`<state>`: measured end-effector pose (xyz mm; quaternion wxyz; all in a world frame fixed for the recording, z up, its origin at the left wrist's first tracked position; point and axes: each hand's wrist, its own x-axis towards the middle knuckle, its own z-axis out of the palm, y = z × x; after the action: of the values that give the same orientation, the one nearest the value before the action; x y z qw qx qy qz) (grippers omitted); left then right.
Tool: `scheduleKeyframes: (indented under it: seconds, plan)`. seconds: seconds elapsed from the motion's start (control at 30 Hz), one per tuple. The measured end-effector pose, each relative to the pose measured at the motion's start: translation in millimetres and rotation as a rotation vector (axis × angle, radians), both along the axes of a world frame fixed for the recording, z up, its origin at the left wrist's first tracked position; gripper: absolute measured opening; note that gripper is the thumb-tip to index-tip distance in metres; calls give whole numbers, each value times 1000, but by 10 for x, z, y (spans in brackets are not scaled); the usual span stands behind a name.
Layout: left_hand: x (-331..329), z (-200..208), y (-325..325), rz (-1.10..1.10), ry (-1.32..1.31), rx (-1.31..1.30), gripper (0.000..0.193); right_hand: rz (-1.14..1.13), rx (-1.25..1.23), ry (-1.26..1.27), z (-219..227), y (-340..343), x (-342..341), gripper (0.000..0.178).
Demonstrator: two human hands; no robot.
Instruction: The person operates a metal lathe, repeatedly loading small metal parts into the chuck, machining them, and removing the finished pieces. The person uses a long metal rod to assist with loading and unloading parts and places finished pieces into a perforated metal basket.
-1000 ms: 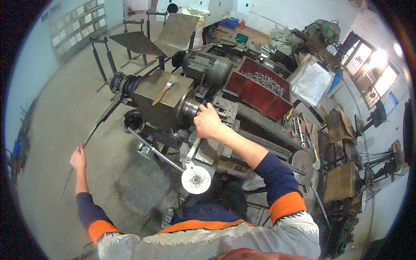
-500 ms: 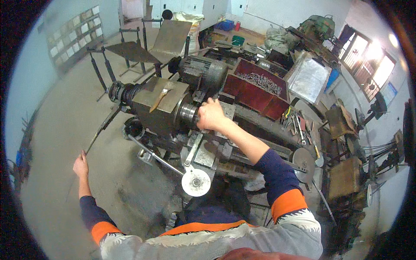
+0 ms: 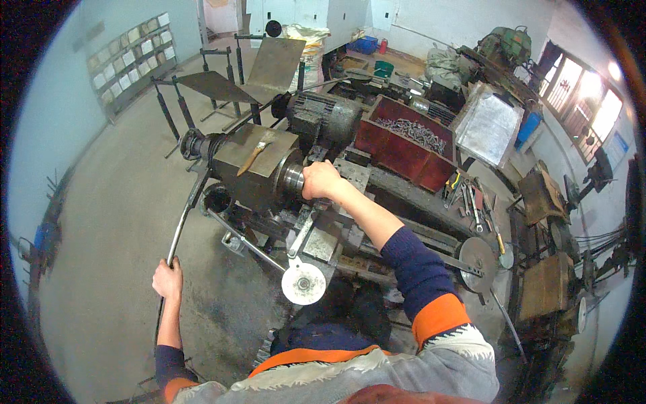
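Observation:
My left hand [image 3: 168, 278] is closed around a long metal lever [image 3: 180, 229] that slants down from the left end of the lathe. My right hand [image 3: 321, 180] is at the shiny round spindle nose [image 3: 293, 178] on the right side of the headstock [image 3: 252, 165]. Its fingers curl in at the spindle face, and whatever they hold is hidden behind the hand. On top of the headstock lies a paintbrush [image 3: 254, 157] with a wooden handle. Below my right forearm sits a white round handwheel [image 3: 303, 283].
Behind the lathe, a dark red bin [image 3: 404, 154] holds many small metal parts [image 3: 414, 133]. An electric motor [image 3: 324, 116] stands left of it. Wrenches [image 3: 471, 202] lie to the right, near a grey disc [image 3: 476, 262]. A metal stand [image 3: 215, 86] is at the far left.
My left hand and the lever have swung to the right, toward the lathe. My right hand remains at the spindle. The whole view has shifted slightly.

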<state>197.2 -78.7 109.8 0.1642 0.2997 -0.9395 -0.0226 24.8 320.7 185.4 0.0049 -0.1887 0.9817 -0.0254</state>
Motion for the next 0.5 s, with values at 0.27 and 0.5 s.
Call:
scheduleKeyframes:
  seconds: [0.27,0.5]
  plan:
    - [155,-88,-83,-51,75,-58,24,-56,-39,194,480,361,421,31]
    - [49,-86,13,-69,131,-94,19,-297,-102,604,748,1765,90,21]
